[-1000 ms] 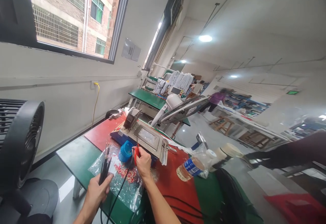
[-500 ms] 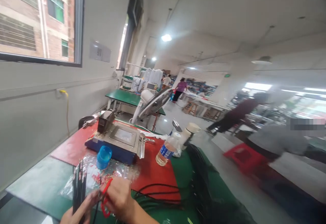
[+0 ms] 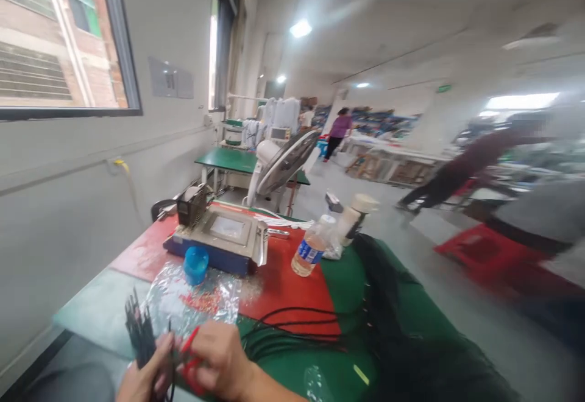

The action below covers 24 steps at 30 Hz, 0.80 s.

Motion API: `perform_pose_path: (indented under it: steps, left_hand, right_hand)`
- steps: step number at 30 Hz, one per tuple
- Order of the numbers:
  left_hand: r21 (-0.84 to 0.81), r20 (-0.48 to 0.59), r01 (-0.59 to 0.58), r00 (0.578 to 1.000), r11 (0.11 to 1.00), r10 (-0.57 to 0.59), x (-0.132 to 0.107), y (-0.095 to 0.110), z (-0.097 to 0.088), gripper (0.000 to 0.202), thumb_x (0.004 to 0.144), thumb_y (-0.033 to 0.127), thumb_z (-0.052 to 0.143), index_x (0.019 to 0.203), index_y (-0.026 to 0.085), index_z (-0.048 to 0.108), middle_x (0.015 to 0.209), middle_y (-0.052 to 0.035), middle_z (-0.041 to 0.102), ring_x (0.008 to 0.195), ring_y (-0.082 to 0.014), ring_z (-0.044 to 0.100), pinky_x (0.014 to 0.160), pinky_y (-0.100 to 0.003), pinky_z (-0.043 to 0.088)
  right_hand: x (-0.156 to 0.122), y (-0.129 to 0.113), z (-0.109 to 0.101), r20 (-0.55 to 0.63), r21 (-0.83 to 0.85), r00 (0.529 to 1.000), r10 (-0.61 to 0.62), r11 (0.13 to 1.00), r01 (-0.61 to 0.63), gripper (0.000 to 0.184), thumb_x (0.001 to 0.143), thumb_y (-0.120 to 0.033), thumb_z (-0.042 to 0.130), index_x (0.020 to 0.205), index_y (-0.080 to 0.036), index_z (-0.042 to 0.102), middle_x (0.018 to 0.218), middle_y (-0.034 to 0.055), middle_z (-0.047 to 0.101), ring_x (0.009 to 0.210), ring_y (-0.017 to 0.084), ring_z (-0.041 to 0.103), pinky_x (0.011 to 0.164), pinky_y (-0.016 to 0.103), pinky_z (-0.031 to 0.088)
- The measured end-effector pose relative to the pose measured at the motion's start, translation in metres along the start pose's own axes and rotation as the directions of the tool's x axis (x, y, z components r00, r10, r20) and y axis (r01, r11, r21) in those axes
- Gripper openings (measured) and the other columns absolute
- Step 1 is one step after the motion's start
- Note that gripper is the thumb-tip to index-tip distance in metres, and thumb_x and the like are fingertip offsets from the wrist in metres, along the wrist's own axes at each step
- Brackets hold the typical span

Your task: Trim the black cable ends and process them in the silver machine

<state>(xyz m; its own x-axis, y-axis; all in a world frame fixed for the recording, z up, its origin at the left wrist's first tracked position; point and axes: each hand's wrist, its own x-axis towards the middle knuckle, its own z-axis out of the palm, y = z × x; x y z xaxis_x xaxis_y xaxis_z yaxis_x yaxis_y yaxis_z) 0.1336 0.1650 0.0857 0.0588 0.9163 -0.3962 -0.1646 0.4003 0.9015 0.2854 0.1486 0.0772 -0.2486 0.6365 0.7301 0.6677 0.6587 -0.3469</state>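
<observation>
Black wires point(image 3: 138, 329) stand up as a tight bundle at the lower left of the frame, their cut ends pointing upward and a little to the left. The left hand point(image 3: 145, 379) has them in a closed grip, fingers curled round the lower part of the bundle. Just to its right the right hand point(image 3: 220, 362) is closed on a red-handled tool point(image 3: 191, 353), whose handles show between the two hands; the picture is too blurred to tell whether its tip touches a wire. Both hands hover over the near edge of the tabletop point(image 3: 402, 310), which is green with a red mat point(image 3: 283, 283) across its middle.

Beyond the hands lies a clear plastic bag point(image 3: 201, 295) scattered with small red pieces, and a blue cup point(image 3: 196, 264) sits at its far edge. Behind the cup stands a flat machine point(image 3: 219, 237) on a blue base. A water bottle point(image 3: 311, 254) stands on the red mat to the right of the machine, and loops of black cable point(image 3: 297, 323) lie right of the hands. A white fan point(image 3: 283, 161) is tilted behind the tabletop. In the background a person in a purple top point(image 3: 340, 129) walks away, and another person point(image 3: 461, 167), blurred, crosses at the right.
</observation>
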Motion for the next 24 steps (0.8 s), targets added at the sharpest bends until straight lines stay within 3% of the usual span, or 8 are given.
perform_pose_path:
  steps: [2, 4, 8, 11, 15, 18, 24]
  left_hand:
    - [-0.116, -0.052, 0.009, 0.999, 0.993, -0.016, -0.003, 0.002, -0.003, 0.042, 0.050, 0.054, 0.078, 0.056, 0.016, 0.060, 0.038, 0.0101, 0.029, 0.035, -0.0041, 0.024, 0.033, -0.018, 0.023]
    - [-0.132, -0.056, 0.004, 0.998, 0.991, -0.011, -0.006, 0.004, -0.005, 0.041, 0.054, 0.050, 0.078, 0.062, 0.012, 0.063, 0.040, 0.0110, 0.027, 0.039, -0.0029, 0.020, 0.036, -0.016, 0.018]
    - [-0.093, -0.047, -0.010, 0.999, 0.996, 0.006, -0.012, 0.002, -0.005, 0.039, 0.060, 0.049, 0.075, 0.063, 0.011, 0.064, 0.042, 0.0108, 0.026, 0.042, -0.0035, 0.018, 0.039, -0.017, 0.014]
    - [-0.067, -0.017, -0.004, 1.000, 0.998, 0.002, -0.015, 0.000, -0.002, 0.038, 0.060, 0.048, 0.075, 0.063, 0.012, 0.064, 0.042, 0.0110, 0.024, 0.043, -0.0040, 0.015, 0.040, -0.019, 0.011]
    - [-0.047, 0.000, -0.003, 1.000, 0.999, 0.003, -0.014, -0.002, 0.000, 0.036, 0.061, 0.048, 0.074, 0.064, 0.013, 0.064, 0.043, 0.0110, 0.024, 0.044, -0.0048, 0.014, 0.040, -0.021, 0.011]
    - [-0.030, -0.010, -0.017, 1.000, 0.999, 0.016, -0.013, -0.003, 0.000, 0.036, 0.063, 0.048, 0.073, 0.065, 0.013, 0.064, 0.042, 0.0108, 0.025, 0.044, -0.0051, 0.015, 0.041, -0.021, 0.011]
    - [-0.024, -0.038, -0.025, 0.999, 0.999, 0.024, -0.013, -0.005, -0.002, 0.038, 0.060, 0.048, 0.075, 0.066, 0.012, 0.065, 0.041, 0.0107, 0.027, 0.043, -0.0050, 0.016, 0.041, -0.021, 0.012]
  right_hand:
    - [0.006, -0.005, -0.010, 0.128, 0.167, 0.952, 0.279, 0.940, -0.298, 0.037, 0.080, -0.053, 0.052, 0.075, -0.018, 0.061, 0.060, -0.0016, 0.052, 0.056, 0.011, 0.046, 0.052, 0.023, 0.033]
    - [0.011, -0.006, -0.020, 0.345, 0.317, 0.843, 0.413, 0.794, -0.519, 0.040, 0.076, -0.057, 0.058, 0.083, -0.018, 0.063, 0.069, -0.0014, 0.052, 0.062, 0.010, 0.045, 0.055, 0.021, 0.034]
    - [0.011, -0.009, -0.027, 0.710, 0.463, 0.602, 0.365, 0.401, -0.790, 0.052, 0.075, -0.065, 0.052, 0.076, -0.014, 0.062, 0.060, -0.0032, 0.045, 0.053, 0.007, 0.040, 0.049, 0.019, 0.030]
    - [0.007, -0.011, -0.022, 0.812, 0.464, 0.494, 0.312, 0.168, -0.870, 0.059, 0.073, -0.070, 0.051, 0.073, -0.012, 0.060, 0.055, -0.0038, 0.044, 0.043, 0.005, 0.037, 0.041, 0.018, 0.027]
    - [0.004, -0.011, -0.017, 0.824, 0.498, 0.487, 0.290, 0.040, -0.866, 0.059, 0.072, -0.070, 0.053, 0.071, -0.011, 0.060, 0.054, -0.0036, 0.046, 0.039, 0.003, 0.037, 0.038, 0.016, 0.026]
    - [0.005, -0.010, -0.017, 0.822, 0.515, 0.491, 0.290, -0.008, -0.857, 0.060, 0.073, -0.069, 0.052, 0.071, -0.010, 0.061, 0.052, -0.0036, 0.046, 0.038, 0.002, 0.038, 0.038, 0.016, 0.025]
    - [0.008, -0.012, -0.021, 0.838, 0.494, 0.452, 0.305, -0.076, -0.866, 0.060, 0.074, -0.068, 0.052, 0.072, -0.008, 0.063, 0.051, -0.0029, 0.048, 0.035, 0.002, 0.039, 0.034, 0.016, 0.022]
